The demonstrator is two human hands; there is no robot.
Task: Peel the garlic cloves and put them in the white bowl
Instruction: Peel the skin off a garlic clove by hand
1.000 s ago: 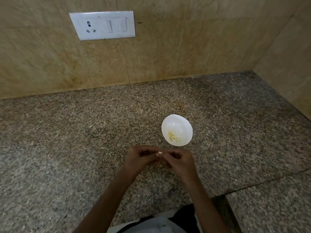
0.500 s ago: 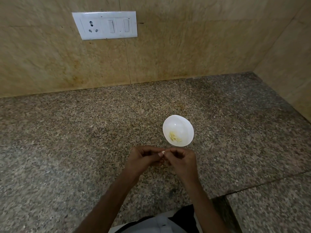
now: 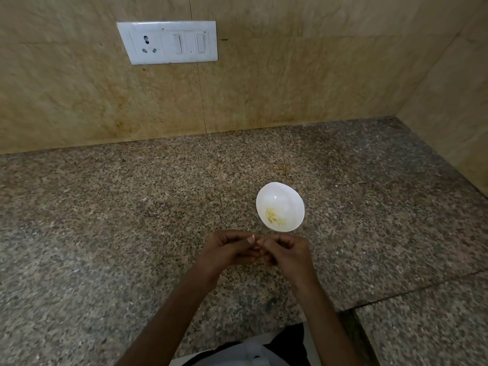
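a person's view down at a granite counter (image 3: 132,207), with a small white bowl (image 3: 284,198) standing on it. just on the near side of the bowl, two bare hands meet above the counter. the left hand (image 3: 227,249) and the right hand (image 3: 286,253) both have their fingers curled inward, and their fingertips press together at one spot. they seem to pinch a garlic clove between them. the clove itself is hidden by the fingers, so how much skin is left on it cannot be told.

what could go wrong: the clove is small and likely slippery once bared, so a hard pinch or a pull on the skin could shoot it out of the fingers. since the hands work beside the bowl and not over it, a dropped clove would land on the speckled counter, where it would be hard to spot. loose skin could cling to the fingers and fall into the bowl with the clove. a hasty reach could also knock the light bowl and tip it.

the bowl holds a little heap of pale yellow peeled cloves (image 3: 274,217), lying low on the side nearest the hands. the rest of its inside is bare white. no other container is in view. far beyond the bowl, a white switch plate (image 3: 169,42) sits on the tan wall (image 3: 317,75).
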